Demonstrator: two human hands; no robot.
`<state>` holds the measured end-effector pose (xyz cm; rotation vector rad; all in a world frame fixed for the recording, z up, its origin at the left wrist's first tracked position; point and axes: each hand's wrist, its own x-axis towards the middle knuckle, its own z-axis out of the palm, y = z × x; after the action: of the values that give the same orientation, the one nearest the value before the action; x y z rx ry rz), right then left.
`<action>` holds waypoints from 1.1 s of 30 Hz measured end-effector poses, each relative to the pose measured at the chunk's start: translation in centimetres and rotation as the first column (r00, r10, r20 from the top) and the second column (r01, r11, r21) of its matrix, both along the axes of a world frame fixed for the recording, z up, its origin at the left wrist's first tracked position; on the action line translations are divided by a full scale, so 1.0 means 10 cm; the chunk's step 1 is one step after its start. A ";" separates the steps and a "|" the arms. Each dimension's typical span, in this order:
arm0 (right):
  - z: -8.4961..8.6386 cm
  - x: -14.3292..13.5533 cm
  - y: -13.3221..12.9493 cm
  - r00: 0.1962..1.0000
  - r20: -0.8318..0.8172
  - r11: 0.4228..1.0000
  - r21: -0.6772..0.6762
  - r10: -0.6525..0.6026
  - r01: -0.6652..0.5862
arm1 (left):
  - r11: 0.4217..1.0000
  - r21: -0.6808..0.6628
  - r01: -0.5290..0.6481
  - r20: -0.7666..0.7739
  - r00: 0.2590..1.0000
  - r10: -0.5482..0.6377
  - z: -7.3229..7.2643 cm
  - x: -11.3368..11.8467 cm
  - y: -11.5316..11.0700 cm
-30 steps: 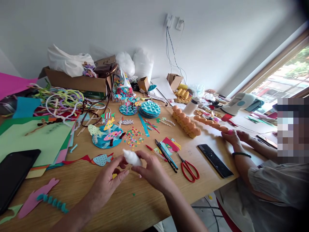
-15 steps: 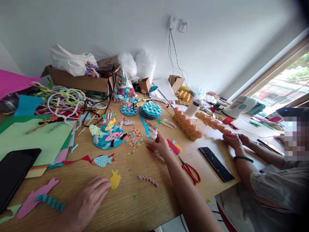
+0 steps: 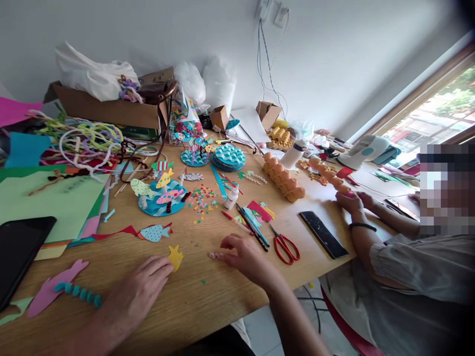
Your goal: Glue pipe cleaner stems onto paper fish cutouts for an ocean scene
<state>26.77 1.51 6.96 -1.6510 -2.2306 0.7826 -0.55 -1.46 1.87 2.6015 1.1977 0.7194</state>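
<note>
Evidently, the left hand (image 3: 139, 287) is lying almost flat, its fingers side by side and their tips resting on the edge of a flat yellow paper fish (image 3: 175, 258). The right hand (image 3: 247, 257) is holding its fingers curled, with thumb and forefinger apart, at a fuzzy pink twisted strand (image 3: 214, 255); whether any fingers are pinching it, one cannot tell. On the wooden counter (image 3: 200, 311), the yellow fish is lying to the near left of a small white squeeze bottle (image 3: 231, 198), and the strand is lying just left on the bottle's near side. Handling these well is probably calling for light pressure on the thin paper, so it is not creasing, and a soft grip near the strand's end, so the twist is not flattening. Counting up, one yellow fish and one pink strand are lying by the hands; one blue spotted paper fish (image 3: 152, 233) is lying left of the bottle, and one long pink paper fish (image 3: 46, 292) with one teal coil (image 3: 77, 291) is lying farther left. One pair of red-handled scissors (image 3: 279, 235) is lying right of the bottle, and two black phones are flanking it, one far left (image 3: 25, 257), one right (image 3: 323, 235).
</note>
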 end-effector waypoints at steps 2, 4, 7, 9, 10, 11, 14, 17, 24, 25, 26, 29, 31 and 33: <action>-0.08 -0.09 -0.10 0.997 0.073 1.000 0.005 0.011 -0.011 | 1.000 0.003 -0.001 -0.019 1.000 0.001 -0.03 0.01 0.01; -0.17 -0.13 -0.12 0.994 0.105 0.999 0.039 -0.011 0.007 | 1.000 -0.006 -0.007 -0.012 1.000 0.007 -0.05 0.01 0.02; -0.22 -0.15 -0.11 0.994 0.101 0.997 0.069 -0.029 0.022 | 1.000 -0.024 -0.020 0.006 1.000 0.021 -0.05 0.00 0.01; -0.19 -0.20 -0.11 0.998 0.064 0.997 0.073 -0.012 0.007 | 0.999 -0.038 -0.027 0.007 1.000 0.027 -0.04 -0.01 0.01; -0.16 -0.24 -0.11 0.999 0.036 0.997 0.076 0.014 -0.017 | 0.999 -0.046 -0.029 0.002 1.000 0.030 -0.04 -0.02 0.00; -0.13 -0.30 -0.10 0.999 0.007 0.995 0.082 0.051 -0.051 | 0.998 -0.052 -0.033 -0.004 0.999 0.033 -0.04 -0.03 0.00; -0.07 -0.50 -0.08 0.987 -0.021 0.982 0.099 0.162 -0.159 | 0.998 -0.053 -0.035 -0.023 0.999 0.033 -0.04 -0.04 0.01; -0.09 -0.68 -0.03 0.977 0.046 0.973 0.094 0.210 -0.213 | 0.998 -0.062 -0.029 -0.031 0.999 0.027 -0.04 -0.04 0.01; -0.18 -0.77 0.05 0.958 0.080 0.952 0.118 0.274 -0.282 | 0.997 -0.064 -0.042 -0.045 0.998 0.039 -0.03 -0.01 0.01; -0.18 -0.77 0.06 0.958 0.091 0.953 0.112 0.273 -0.283 | 0.996 -0.069 -0.051 -0.037 0.998 0.048 -0.02 -0.01 0.01; -0.18 -0.77 0.07 0.956 0.110 0.953 0.108 0.273 -0.284 | 0.996 -0.075 -0.055 -0.032 0.998 0.053 -0.01 -0.01 0.01; -0.16 -0.79 0.08 0.939 0.197 0.946 0.105 0.282 -0.306 | 0.996 -0.078 -0.051 -0.028 0.998 0.049 0.02 -0.01 0.01; -0.15 -0.81 0.08 0.925 0.246 0.939 0.112 0.290 -0.325 | 0.996 -0.083 -0.044 -0.030 0.999 0.042 0.03 -0.01 0.02; -0.15 -0.83 0.09 0.917 0.273 0.936 0.121 0.290 -0.331 | 0.995 -0.096 -0.033 -0.022 0.999 0.031 0.03 0.00 0.02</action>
<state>18.48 2.37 5.51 -1.4014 -2.7007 0.4549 -0.60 -1.22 2.17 2.5229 1.2502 0.6266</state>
